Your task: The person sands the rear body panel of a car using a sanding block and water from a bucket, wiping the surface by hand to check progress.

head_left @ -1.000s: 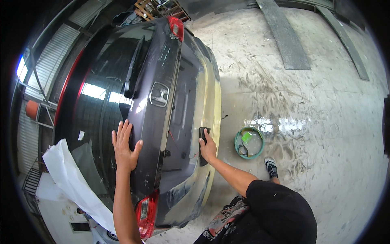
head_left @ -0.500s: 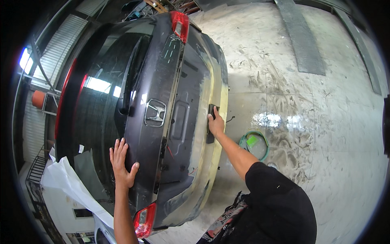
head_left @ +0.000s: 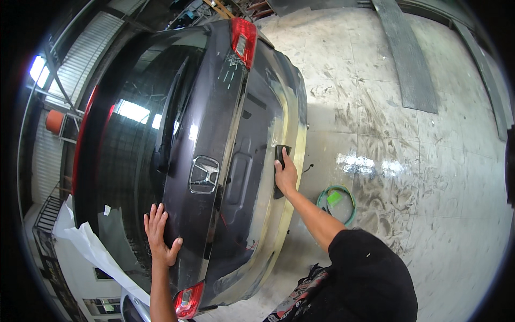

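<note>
Black block (head_left: 278, 191), one: on the bumper's yellowish band (head_left: 289, 121), inboard of its outer edge, long axis running along it; directly within the right hand's (head_left: 287, 174) grip, grasping it. Left hand (head_left: 159, 237): released, fingers spread on tailgate (head_left: 181, 201), well apart.

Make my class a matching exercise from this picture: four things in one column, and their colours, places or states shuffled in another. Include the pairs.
Column one
1. left hand
2. right hand
3. round tub
4. crumpled sheet

Column two
A. standing on the floor
B. white
C. gripping a black block
D. spread out on the car, holding nothing

Pairs: 1-D, 2-C, 3-A, 4-B
</note>
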Action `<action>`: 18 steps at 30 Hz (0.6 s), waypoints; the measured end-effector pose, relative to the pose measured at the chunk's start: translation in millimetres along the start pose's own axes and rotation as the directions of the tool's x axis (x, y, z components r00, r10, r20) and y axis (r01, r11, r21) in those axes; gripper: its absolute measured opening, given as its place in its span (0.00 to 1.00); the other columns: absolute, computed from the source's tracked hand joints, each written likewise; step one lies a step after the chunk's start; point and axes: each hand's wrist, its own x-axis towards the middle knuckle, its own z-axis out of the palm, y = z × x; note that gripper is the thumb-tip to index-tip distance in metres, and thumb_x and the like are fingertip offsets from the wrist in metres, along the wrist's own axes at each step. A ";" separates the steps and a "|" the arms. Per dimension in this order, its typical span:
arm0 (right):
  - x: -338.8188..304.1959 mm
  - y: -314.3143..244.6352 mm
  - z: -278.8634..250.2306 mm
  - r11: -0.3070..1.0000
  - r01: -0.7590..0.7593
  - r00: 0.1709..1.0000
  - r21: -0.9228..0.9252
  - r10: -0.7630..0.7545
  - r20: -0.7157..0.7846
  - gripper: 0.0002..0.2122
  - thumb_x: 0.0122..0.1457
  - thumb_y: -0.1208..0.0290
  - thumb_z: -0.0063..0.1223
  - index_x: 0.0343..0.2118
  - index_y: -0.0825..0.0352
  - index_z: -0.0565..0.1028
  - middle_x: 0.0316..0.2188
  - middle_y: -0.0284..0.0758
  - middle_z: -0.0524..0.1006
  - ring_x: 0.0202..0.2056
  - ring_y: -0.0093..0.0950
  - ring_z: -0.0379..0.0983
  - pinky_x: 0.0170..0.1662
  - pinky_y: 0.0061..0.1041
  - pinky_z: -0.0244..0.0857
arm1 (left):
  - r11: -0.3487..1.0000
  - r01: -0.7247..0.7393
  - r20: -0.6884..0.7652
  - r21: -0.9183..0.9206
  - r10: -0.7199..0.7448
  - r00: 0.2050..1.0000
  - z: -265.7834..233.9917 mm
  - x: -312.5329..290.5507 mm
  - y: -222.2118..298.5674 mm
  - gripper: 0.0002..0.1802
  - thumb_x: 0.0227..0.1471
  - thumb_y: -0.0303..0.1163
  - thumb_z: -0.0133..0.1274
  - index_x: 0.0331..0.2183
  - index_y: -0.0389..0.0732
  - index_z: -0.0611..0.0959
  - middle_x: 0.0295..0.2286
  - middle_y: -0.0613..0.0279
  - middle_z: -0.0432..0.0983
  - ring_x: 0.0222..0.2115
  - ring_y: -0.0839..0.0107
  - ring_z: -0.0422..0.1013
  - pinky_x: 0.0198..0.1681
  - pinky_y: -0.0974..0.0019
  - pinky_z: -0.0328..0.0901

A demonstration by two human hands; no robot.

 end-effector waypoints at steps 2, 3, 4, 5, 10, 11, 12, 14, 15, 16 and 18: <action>19.3 1.2 -0.9 1.000 0.004 0.999 -0.010 -0.004 -0.047 0.26 0.60 0.64 0.50 0.62 0.58 0.63 0.48 0.50 0.74 0.48 0.47 0.72 0.51 0.37 0.64 | 1.000 0.001 -0.003 0.000 -0.001 1.000 -0.8 4.2 1.5 0.39 0.50 0.58 0.48 0.56 0.41 0.70 0.59 0.49 0.61 0.64 0.50 0.51 0.66 0.45 0.35; 42.0 6.2 -4.9 0.999 0.011 0.996 -0.031 -0.014 -0.091 0.26 0.59 0.64 0.51 0.61 0.58 0.64 0.46 0.49 0.76 0.45 0.47 0.73 0.49 0.38 0.65 | 1.000 -0.004 -0.003 -0.007 0.004 1.000 1.3 8.9 3.5 0.39 0.50 0.58 0.48 0.56 0.42 0.70 0.59 0.49 0.61 0.63 0.50 0.51 0.66 0.44 0.35; 63.7 4.1 -12.6 0.998 -0.057 0.997 -0.033 0.056 -0.047 0.26 0.59 0.64 0.50 0.61 0.57 0.64 0.46 0.49 0.76 0.44 0.48 0.74 0.48 0.38 0.66 | 1.000 -0.001 0.002 -0.013 0.002 1.000 3.6 9.4 3.9 0.39 0.50 0.59 0.48 0.56 0.42 0.70 0.59 0.49 0.61 0.63 0.50 0.51 0.66 0.44 0.35; 80.8 -7.2 -22.4 0.985 -0.168 0.985 -0.028 0.169 0.018 0.26 0.60 0.63 0.49 0.62 0.57 0.63 0.45 0.49 0.76 0.45 0.48 0.73 0.48 0.38 0.66 | 1.000 0.002 0.003 -0.014 -0.002 1.000 3.9 10.4 3.9 0.39 0.50 0.59 0.48 0.56 0.42 0.70 0.59 0.49 0.61 0.63 0.50 0.51 0.66 0.44 0.35; 48.5 12.0 3.5 0.996 0.092 0.993 -0.011 -0.093 -0.079 0.27 0.58 0.64 0.51 0.62 0.57 0.63 0.48 0.50 0.75 0.48 0.48 0.72 0.52 0.38 0.64 | 0.999 0.035 0.017 0.007 -0.035 0.999 -2.2 4.5 3.2 0.40 0.50 0.60 0.47 0.56 0.41 0.70 0.59 0.48 0.62 0.63 0.50 0.51 0.66 0.44 0.35; 49.0 9.6 2.6 0.998 0.062 0.997 0.009 -0.062 -0.049 0.27 0.58 0.65 0.52 0.61 0.57 0.64 0.49 0.50 0.74 0.48 0.48 0.72 0.52 0.38 0.64 | 0.999 0.039 0.021 0.009 -0.039 0.999 -2.2 4.9 3.6 0.40 0.50 0.60 0.47 0.56 0.41 0.70 0.59 0.48 0.62 0.63 0.49 0.51 0.66 0.44 0.35; 56.8 6.7 0.5 0.999 0.043 0.998 -0.014 -0.044 -0.053 0.26 0.59 0.64 0.52 0.62 0.57 0.64 0.48 0.51 0.74 0.48 0.47 0.72 0.52 0.36 0.64 | 0.999 0.044 0.024 0.011 -0.044 0.999 -2.5 5.2 4.0 0.41 0.50 0.60 0.47 0.56 0.41 0.70 0.59 0.48 0.62 0.63 0.49 0.51 0.66 0.44 0.35; 100.1 1.9 -12.3 0.999 -0.031 0.998 -0.043 0.028 -0.049 0.26 0.60 0.62 0.50 0.62 0.57 0.64 0.45 0.53 0.76 0.46 0.48 0.73 0.50 0.36 0.65 | 0.999 0.037 0.025 0.006 -0.037 0.999 -0.7 8.5 5.4 0.41 0.50 0.61 0.47 0.56 0.41 0.70 0.59 0.48 0.62 0.63 0.49 0.51 0.65 0.44 0.35; 118.8 -2.4 -20.7 0.998 -0.065 0.998 0.000 0.065 -0.016 0.25 0.60 0.62 0.49 0.61 0.58 0.64 0.44 0.52 0.76 0.45 0.48 0.73 0.49 0.37 0.65 | 0.999 0.034 0.026 0.004 -0.034 0.999 0.9 9.8 4.4 0.41 0.50 0.61 0.47 0.56 0.41 0.70 0.59 0.48 0.61 0.63 0.49 0.51 0.65 0.44 0.35; 126.7 -3.7 -21.3 0.996 -0.091 0.996 -0.023 0.091 -0.005 0.25 0.60 0.62 0.49 0.61 0.58 0.64 0.44 0.52 0.76 0.46 0.48 0.73 0.50 0.36 0.65 | 1.000 0.028 0.021 0.000 -0.028 0.999 2.5 11.5 3.8 0.41 0.50 0.61 0.46 0.56 0.41 0.70 0.59 0.48 0.61 0.64 0.49 0.51 0.65 0.44 0.35; 123.1 -4.0 -17.5 0.995 -0.084 0.996 -0.053 0.085 0.009 0.26 0.60 0.62 0.49 0.62 0.59 0.64 0.46 0.52 0.75 0.48 0.48 0.72 0.52 0.35 0.64 | 1.000 0.031 0.025 0.000 -0.031 0.999 2.3 8.3 1.8 0.41 0.50 0.61 0.46 0.56 0.41 0.69 0.59 0.48 0.61 0.64 0.49 0.50 0.65 0.44 0.35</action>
